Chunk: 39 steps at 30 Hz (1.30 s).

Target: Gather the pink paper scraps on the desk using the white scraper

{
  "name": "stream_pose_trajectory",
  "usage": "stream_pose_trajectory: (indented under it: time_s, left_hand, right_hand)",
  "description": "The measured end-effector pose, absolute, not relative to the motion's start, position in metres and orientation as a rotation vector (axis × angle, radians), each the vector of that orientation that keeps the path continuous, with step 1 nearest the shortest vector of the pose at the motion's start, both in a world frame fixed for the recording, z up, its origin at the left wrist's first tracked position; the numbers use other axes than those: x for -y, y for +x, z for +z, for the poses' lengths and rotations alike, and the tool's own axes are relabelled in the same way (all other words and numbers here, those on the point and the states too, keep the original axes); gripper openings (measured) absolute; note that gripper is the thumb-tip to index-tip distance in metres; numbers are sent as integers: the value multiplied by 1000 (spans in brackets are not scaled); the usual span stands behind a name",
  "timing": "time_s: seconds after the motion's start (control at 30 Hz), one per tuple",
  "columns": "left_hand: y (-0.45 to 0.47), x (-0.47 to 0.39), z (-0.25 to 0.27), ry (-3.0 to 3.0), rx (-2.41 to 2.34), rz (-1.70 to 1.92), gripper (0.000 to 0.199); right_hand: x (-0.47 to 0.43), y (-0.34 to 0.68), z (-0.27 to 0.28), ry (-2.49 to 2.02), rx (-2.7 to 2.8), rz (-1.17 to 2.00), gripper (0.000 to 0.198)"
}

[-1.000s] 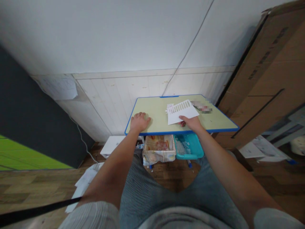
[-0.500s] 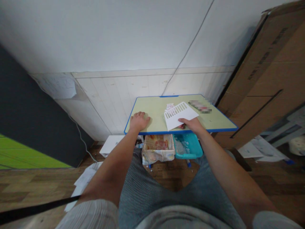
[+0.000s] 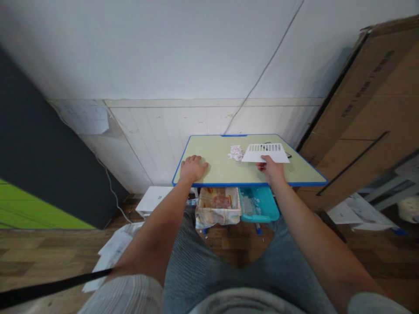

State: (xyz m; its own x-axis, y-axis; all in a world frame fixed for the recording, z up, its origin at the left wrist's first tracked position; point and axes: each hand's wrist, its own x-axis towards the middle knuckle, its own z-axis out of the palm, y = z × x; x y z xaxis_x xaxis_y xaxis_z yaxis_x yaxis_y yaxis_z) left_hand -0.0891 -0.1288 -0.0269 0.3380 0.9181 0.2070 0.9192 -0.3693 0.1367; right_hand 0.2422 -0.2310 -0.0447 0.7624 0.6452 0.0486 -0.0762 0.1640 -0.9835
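My right hand (image 3: 271,169) pinches the near edge of a white card (image 3: 266,156) with a row of slots cut along its far side. The card is held above the right part of a small pale-green table (image 3: 222,168) with a blue rim. Just left of the card lies a small heap of paper scraps (image 3: 236,152), white with pinkish marks. Flat on the table's left part rests my left hand (image 3: 193,168), fingers spread and holding nothing. A dark-edged flat object (image 3: 288,155) is mostly hidden beneath the card.
Under the table are a cloth-lined basket (image 3: 218,218) and a turquoise bin (image 3: 262,216) with pale bits inside. A white box (image 3: 153,198) stands at the left by papers (image 3: 114,248) on the floor. A tall cardboard box (image 3: 366,113) leans at the right; a cable (image 3: 265,69) runs down the wall.
My right hand has moved the card to the right and turned it, so its slots face the wall. The scrap heap is now uncovered. My left hand stays flat on the table.
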Motion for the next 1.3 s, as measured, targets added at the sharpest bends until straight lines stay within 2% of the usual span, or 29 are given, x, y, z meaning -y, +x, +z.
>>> stream_pose_trajectory:
  time_s: [0.13, 0.3, 0.47, 0.67, 0.77, 0.87, 1.03, 1.2, 1.3]
  left_hand:
    - [-88, 131, -24, -2581, 1757, -393, 60]
    - [-88, 133, -24, -2585, 1756, -410, 63]
    - [-91, 129, -22, -2578, 1786, -377, 65]
    - [-88, 90, -10, -2527, 1829, -374, 50]
    - [-72, 61, -6, -2552, 1804, -429, 50]
    - [-50, 33, -1, -2570, 1800, -467, 50]
    - [-22, -4, 2, -2582, 1784, -512, 45]
    - [-16, -20, -6, -2626, 1677, -515, 46]
    - [-17, -20, -11, -2645, 1645, -532, 50]
  right_hand:
    - [219, 258, -34, -1492, 478, 528, 26]
    - [204, 268, -24, -1656, 492, 604, 49]
    - [188, 261, -15, -1725, 571, 747, 52]
    - [165, 271, 9, -1704, 659, 811, 52]
    - [144, 272, 16, -1662, 701, 817, 43]
    - [122, 257, 13, -1565, 789, 865, 16]
    - [112, 230, 0, -1463, 943, 1002, 29]
    - [155, 253, -5, -1483, 949, 908, 24]
    - [199, 265, -12, -1427, 898, 662, 29]
